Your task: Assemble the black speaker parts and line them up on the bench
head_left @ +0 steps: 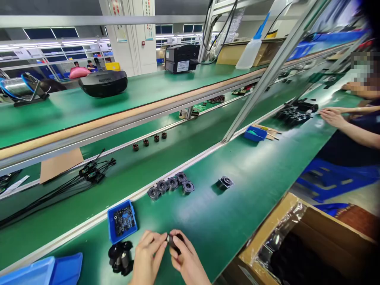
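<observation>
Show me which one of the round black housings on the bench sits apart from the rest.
The lone housing, farthest right; the other five are bunched to its left, closer to the pale rail.

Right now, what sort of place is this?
Probably an electronics assembly workshop: a long green bench holds a blue bin of small parts and a group of round black housings, and co-workers' hands are at the same bench.
</observation>
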Tool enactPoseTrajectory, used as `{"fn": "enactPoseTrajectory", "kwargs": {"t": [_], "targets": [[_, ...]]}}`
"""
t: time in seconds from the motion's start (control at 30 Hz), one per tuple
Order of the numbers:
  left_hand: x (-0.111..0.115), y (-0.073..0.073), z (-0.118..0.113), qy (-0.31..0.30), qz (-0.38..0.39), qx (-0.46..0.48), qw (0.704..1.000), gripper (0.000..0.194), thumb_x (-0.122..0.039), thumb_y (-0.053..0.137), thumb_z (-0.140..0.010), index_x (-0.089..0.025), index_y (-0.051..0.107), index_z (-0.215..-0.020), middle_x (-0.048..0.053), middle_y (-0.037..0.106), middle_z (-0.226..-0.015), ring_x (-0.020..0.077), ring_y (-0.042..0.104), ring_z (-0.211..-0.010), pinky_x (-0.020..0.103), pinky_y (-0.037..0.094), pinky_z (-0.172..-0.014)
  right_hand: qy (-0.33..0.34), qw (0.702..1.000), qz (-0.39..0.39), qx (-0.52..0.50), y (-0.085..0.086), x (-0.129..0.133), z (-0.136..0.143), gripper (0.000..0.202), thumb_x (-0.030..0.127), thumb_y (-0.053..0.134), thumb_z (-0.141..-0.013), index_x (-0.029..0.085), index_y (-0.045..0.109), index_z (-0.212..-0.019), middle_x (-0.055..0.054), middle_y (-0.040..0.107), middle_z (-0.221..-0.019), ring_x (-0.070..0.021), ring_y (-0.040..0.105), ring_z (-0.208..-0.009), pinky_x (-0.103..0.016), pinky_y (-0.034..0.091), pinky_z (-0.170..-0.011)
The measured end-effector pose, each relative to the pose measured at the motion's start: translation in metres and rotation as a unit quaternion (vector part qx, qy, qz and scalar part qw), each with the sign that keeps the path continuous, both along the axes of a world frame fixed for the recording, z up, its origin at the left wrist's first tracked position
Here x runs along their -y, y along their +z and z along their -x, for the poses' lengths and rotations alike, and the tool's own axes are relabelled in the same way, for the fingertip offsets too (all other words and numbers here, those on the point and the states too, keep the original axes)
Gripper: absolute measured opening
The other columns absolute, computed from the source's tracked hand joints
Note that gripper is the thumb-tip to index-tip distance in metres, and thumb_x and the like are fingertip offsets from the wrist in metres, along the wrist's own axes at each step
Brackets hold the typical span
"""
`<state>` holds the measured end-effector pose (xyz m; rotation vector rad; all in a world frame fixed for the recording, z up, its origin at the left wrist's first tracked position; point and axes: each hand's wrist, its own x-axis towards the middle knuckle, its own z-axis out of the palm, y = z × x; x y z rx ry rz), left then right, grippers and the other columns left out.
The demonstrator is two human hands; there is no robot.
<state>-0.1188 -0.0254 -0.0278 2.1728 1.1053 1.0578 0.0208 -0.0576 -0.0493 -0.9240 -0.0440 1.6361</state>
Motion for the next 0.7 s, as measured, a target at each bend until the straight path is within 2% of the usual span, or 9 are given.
{"fn": "enactPoseTrajectory", "kwargs": {"t": [0.13, 0.2, 0.33, 0.37, 0.43, 0.5, 0.53, 0.63, 0.7], "targets": [[-0.005, 0.007, 0.005, -0.056, -0.014, -0.065, 0.996, 0.034, -0.018, 0.051, -0.093, -0.028, 0.06, -0.124, 0.004, 0.065, -0.082, 0.0151, 0.059, -0.073, 0.025, 0.053, -0.063, 0.04, 0.991, 0.039, -0.125, -0.008, -0.005, 0.0, 0.04, 0.037, 0.088, -0.053, 0.012, 0.068, -0.077, 0.001, 0.059, -0.062, -0.0001, 0.037, -0.043, -0.01, 0.019, -0.033], [-0.005, 0.009, 0.006, -0.07, -0.052, -0.113, 0.99, 0.039, -0.016, 0.047, -0.093, -0.026, 0.055, -0.13, 0.006, 0.063, -0.085, 0.0167, 0.059, -0.075, 0.027, 0.054, -0.063, 0.063, 0.978, 0.057, -0.189, -0.015, -0.007, 0.002, 0.037, 0.035, 0.087, -0.054, 0.01, 0.067, -0.072, 0.0, 0.059, -0.061, 0.0015, 0.034, -0.042, -0.009, 0.017, -0.032], [-0.011, 0.0, 0.017, -0.071, -0.118, -0.183, 0.973, 0.043, -0.013, 0.041, -0.093, -0.026, 0.052, -0.132, 0.009, 0.065, -0.092, 0.0196, 0.061, -0.079, 0.031, 0.055, -0.064, 0.101, 0.961, 0.059, -0.253, -0.024, -0.01, 0.002, 0.032, 0.031, 0.085, -0.059, 0.008, 0.067, -0.072, 0.0, 0.058, -0.059, 0.0027, 0.031, -0.04, -0.007, 0.017, -0.031], [-0.014, -0.007, 0.026, -0.053, -0.11, -0.182, 0.976, 0.043, -0.013, 0.04, -0.093, -0.026, 0.052, -0.132, 0.009, 0.066, -0.095, 0.0194, 0.062, -0.082, 0.031, 0.056, -0.067, 0.113, 0.956, 0.048, -0.267, -0.025, -0.011, 0.0, 0.031, 0.031, 0.084, -0.06, 0.009, 0.068, -0.074, 0.0, 0.058, -0.059, 0.003, 0.029, -0.04, -0.006, 0.016, -0.031], [-0.026, -0.025, 0.05, 0.039, -0.063, -0.18, 0.981, 0.037, -0.016, 0.041, -0.093, -0.022, 0.056, -0.127, 0.009, 0.067, -0.1, 0.0194, 0.064, -0.09, 0.032, 0.056, -0.077, 0.131, 0.948, 0.02, -0.289, -0.024, -0.014, -0.005, 0.029, 0.03, 0.082, -0.062, 0.009, 0.068, -0.077, -0.001, 0.059, -0.062, 0.0031, 0.028, -0.04, -0.006, 0.013, -0.03], [-0.04, -0.046, 0.078, 0.171, 0.008, -0.211, 0.962, 0.027, -0.02, 0.044, -0.092, -0.017, 0.064, -0.11, 0.01, 0.069, -0.1, 0.0223, 0.066, -0.092, 0.036, 0.056, -0.081, 0.129, 0.948, -0.004, -0.29, -0.021, -0.018, -0.011, 0.026, 0.03, 0.08, -0.065, 0.012, 0.068, -0.079, 0.0, 0.059, -0.063, 0.0029, 0.028, -0.04, -0.006, 0.014, -0.031], [-0.048, -0.055, 0.09, 0.21, 0.053, -0.242, 0.946, 0.026, -0.018, 0.043, -0.091, -0.016, 0.067, -0.102, 0.01, 0.07, -0.098, 0.0238, 0.067, -0.091, 0.038, 0.056, -0.081, 0.125, 0.951, -0.012, -0.282, -0.019, -0.019, -0.014, 0.025, 0.031, 0.079, -0.066, 0.012, 0.068, -0.079, 0.0, 0.059, -0.063, 0.0027, 0.028, -0.04, -0.006, 0.014, -0.032], [-0.073, -0.073, 0.101, 0.243, 0.107, -0.291, 0.919, 0.03, -0.014, 0.041, -0.087, -0.015, 0.067, -0.101, 0.012, 0.068, -0.106, 0.026, 0.066, -0.096, 0.041, 0.054, -0.086, 0.104, 0.966, -0.018, -0.238, -0.014, -0.023, -0.021, 0.025, 0.034, 0.079, -0.066, 0.015, 0.068, -0.078, 0.001, 0.059, -0.061, 0.0015, 0.028, -0.038, -0.009, 0.015, -0.033], [-0.094, -0.077, 0.082, 0.228, 0.077, -0.265, 0.934, 0.032, -0.023, 0.047, -0.088, -0.014, 0.06, -0.116, 0.014, 0.064, -0.116, 0.0279, 0.062, -0.105, 0.043, 0.051, -0.092, 0.08, 0.975, -0.011, -0.207, -0.011, -0.024, -0.022, 0.028, 0.037, 0.08, -0.065, 0.015, 0.069, -0.078, -0.001, 0.06, -0.06, -0.0001, 0.031, -0.039, -0.011, 0.017, -0.034]]}}
